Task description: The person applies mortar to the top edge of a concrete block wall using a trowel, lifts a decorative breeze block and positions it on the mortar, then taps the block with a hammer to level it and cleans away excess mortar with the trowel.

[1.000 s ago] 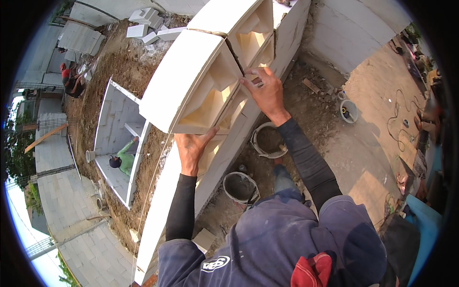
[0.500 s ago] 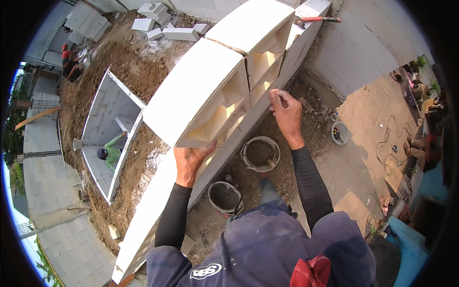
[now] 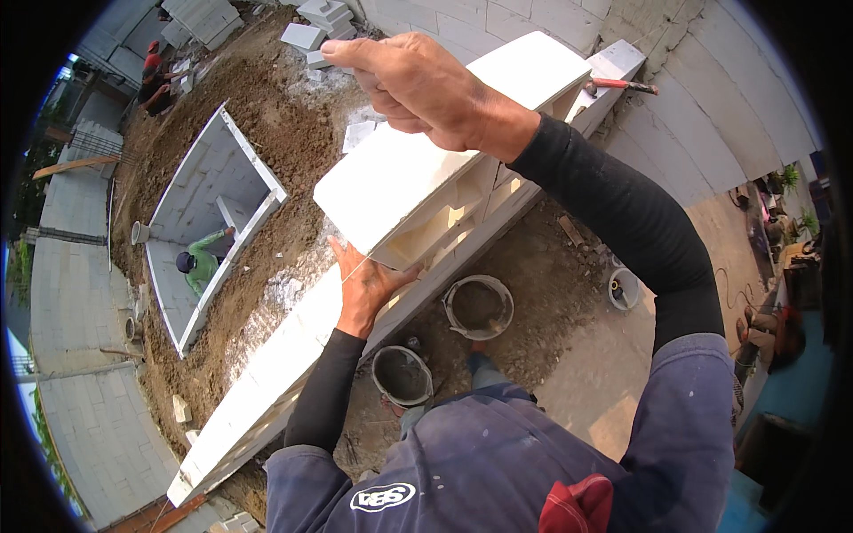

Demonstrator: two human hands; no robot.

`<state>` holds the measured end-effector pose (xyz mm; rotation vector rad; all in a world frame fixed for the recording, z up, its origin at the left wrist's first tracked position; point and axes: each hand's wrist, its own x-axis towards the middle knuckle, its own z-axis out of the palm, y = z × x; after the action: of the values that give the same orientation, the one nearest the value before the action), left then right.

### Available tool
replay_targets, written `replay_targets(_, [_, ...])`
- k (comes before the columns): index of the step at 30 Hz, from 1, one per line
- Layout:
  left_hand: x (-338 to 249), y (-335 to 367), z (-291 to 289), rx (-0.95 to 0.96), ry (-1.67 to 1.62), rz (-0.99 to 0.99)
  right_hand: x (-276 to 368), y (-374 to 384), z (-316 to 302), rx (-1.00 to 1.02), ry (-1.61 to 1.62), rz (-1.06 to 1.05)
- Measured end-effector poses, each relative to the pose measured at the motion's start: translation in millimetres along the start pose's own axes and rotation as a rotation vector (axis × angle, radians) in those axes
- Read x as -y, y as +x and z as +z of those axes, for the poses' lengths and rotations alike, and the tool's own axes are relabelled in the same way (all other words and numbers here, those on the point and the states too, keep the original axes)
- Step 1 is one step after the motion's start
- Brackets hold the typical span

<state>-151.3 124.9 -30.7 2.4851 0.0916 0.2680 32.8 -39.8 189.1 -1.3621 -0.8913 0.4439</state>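
A row of white hollow blocks (image 3: pixel 404 182) runs along the top of a white wall (image 3: pixel 258 395), its recessed openings facing right. My left hand (image 3: pixel 362 289) is spread against the near end of the closest block, thumb stretched right beneath its lower edge and a finger pointing up at its left corner. A thin pale line (image 3: pixel 354 270), perhaps string, crosses near these fingers. Above the blocks my right hand (image 3: pixel 426 93) is raised with its fingers curled in and thumb side pointing left. Anything pinched in it is too small to make out. The hand hides part of the block tops.
Two buckets of grey mix (image 3: pixel 478 306) (image 3: pixel 402 375) stand by my feet. A red-handled hammer (image 3: pixel 622 85) lies at the wall's far end. Left of the wall, a person in green (image 3: pixel 204 262) works inside a block-lined pit (image 3: pixel 191 306). Another bucket (image 3: pixel 624 289) sits at right.
My right hand has risen from beside the block openings to above the block tops, further left. My left hand stays at the near block end, its fingers now more spread. The view has shifted.
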Motion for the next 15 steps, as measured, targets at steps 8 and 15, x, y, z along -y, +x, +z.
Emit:
replay_targets(8, [-14.0, 3.2, -5.7, -0.022, 0.051, -0.028, -12.8, 7.7, 45.3, 0.091, -0.202, -0.132])
replay_targets(15, [-22.2, 5.3, -12.4, 0.0, 0.035, -0.079, -18.2, 4.4, 73.6, 0.214, -0.186, -0.232])
